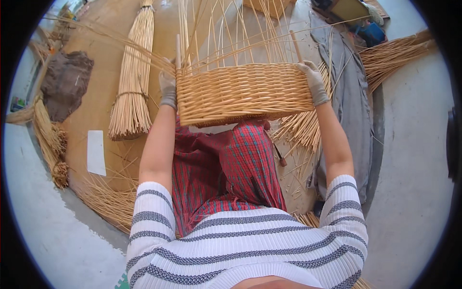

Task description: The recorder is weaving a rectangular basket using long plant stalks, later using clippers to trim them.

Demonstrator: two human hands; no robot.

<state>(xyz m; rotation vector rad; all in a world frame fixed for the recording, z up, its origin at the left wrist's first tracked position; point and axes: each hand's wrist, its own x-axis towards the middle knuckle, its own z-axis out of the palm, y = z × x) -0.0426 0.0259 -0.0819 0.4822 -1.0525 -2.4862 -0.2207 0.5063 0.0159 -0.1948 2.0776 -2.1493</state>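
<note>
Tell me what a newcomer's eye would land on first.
Probably the woven basket, its tall stakes bare above, held at top centre between the gloved left hand and right hand. Next, the red plaid cloth below it, then the tied bundle to its left.

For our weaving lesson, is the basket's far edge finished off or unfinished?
Unfinished: long bare sticks jut out past the woven wall of the basket.

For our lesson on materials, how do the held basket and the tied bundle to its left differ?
The basket is woven; the bundle is straight and tied. The left hand and right hand hold the basket; the bundle lies untouched. Both are tan, with slender strands.
</note>
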